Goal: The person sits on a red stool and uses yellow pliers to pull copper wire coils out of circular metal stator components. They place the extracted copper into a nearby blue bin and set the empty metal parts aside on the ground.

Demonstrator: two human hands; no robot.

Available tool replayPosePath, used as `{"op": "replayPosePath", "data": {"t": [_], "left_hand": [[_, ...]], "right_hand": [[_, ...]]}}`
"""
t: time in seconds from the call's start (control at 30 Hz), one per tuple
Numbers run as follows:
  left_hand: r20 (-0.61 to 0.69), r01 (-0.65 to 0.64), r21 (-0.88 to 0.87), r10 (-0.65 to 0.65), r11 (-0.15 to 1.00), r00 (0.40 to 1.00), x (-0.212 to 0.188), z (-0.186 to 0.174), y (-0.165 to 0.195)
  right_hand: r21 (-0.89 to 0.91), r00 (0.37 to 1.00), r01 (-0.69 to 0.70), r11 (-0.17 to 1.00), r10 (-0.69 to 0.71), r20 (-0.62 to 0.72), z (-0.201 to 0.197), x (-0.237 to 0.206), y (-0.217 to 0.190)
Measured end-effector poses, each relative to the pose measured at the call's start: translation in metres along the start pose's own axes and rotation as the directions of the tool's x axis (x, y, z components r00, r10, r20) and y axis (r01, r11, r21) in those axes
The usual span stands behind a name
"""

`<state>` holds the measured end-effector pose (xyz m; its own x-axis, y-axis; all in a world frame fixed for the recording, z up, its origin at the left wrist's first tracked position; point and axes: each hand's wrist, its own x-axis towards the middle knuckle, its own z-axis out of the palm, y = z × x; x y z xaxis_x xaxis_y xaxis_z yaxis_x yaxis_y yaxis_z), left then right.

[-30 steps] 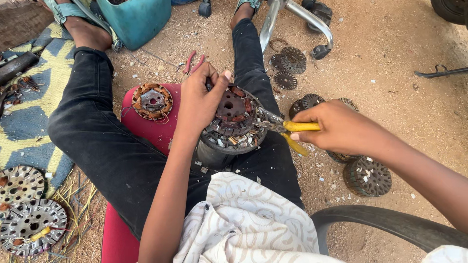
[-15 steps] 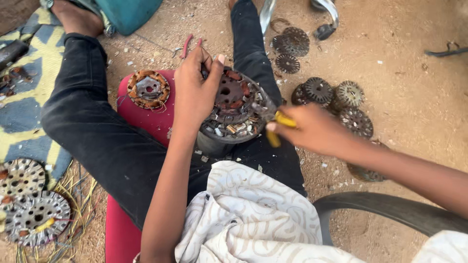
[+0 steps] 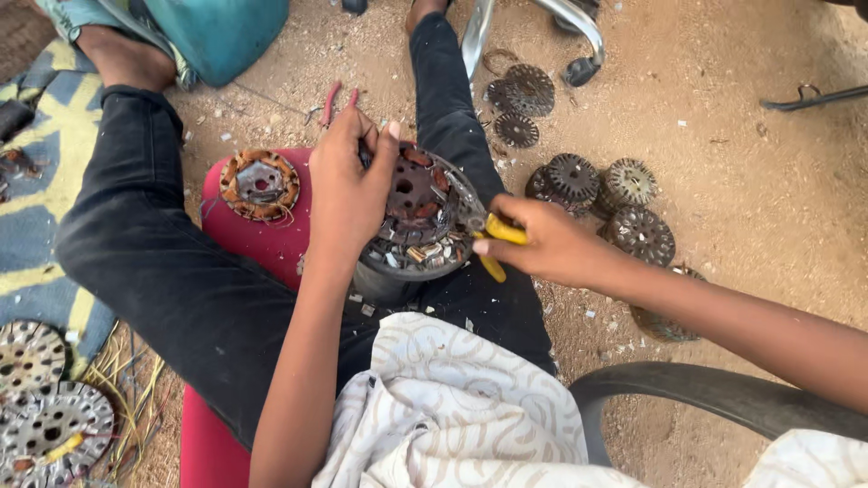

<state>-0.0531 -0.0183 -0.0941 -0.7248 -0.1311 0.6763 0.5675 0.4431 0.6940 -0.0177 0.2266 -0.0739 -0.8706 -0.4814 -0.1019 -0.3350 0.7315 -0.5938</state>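
A person is sitting on the sandy ground with legs in dark trousers [image 3: 172,271] stretching away on either side of the hands, and a red cushion [image 3: 244,239] is lying under the left forearm. Between the knees, a round motor core [image 3: 411,221] is resting under both hands. The left hand [image 3: 348,194] is pressing down on its top left edge, fingers curled over the rim and gripping it. The right hand [image 3: 542,244] is clenching yellow-handled pliers [image 3: 493,237], whose nose is touching the core's right side among cut wire ends. Just left of the left hand, a copper-wound ring [image 3: 260,183] is sitting on the cushion. Beyond the right hand, several rusty toothed discs [image 3: 624,212] are lying scattered on the dirt. Far left of the left arm, flat perforated plates [image 3: 45,425] are lying near loose yellow wires [image 3: 127,398].
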Motion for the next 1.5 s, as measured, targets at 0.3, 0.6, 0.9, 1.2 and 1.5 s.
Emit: {"op": "replayPosePath", "data": {"t": [0.3,0.6,0.9,1.2,1.5], "left_hand": [[0.001,0.005,-0.01,-0.005,1.0,1.0,0.0,-0.002,0.001],[0.182,-0.005,0.111,-0.016,0.994,0.983,0.007,-0.012,0.013],[0.157,0.056,0.179,-0.084,0.982,0.984,0.011,-0.014,0.018],[0.165,0.091,0.174,-0.12,0.981,0.979,0.011,-0.015,0.02],[0.14,0.025,0.241,-0.06,0.97,0.988,0.009,-0.011,0.013]], "right_hand": [[0.39,0.941,-0.207,0.897,0.073,0.331,-0.009,0.002,0.006],[-0.3,0.988,-0.093,0.949,0.127,0.093,-0.014,0.001,-0.019],[0.067,0.964,-0.242,0.968,0.232,0.134,-0.011,0.005,-0.018],[0.681,0.918,-0.372,0.631,0.143,0.369,-0.01,0.005,0.002],[0.422,0.937,-0.316,0.85,0.35,-0.003,0.005,0.008,-0.003]]}}
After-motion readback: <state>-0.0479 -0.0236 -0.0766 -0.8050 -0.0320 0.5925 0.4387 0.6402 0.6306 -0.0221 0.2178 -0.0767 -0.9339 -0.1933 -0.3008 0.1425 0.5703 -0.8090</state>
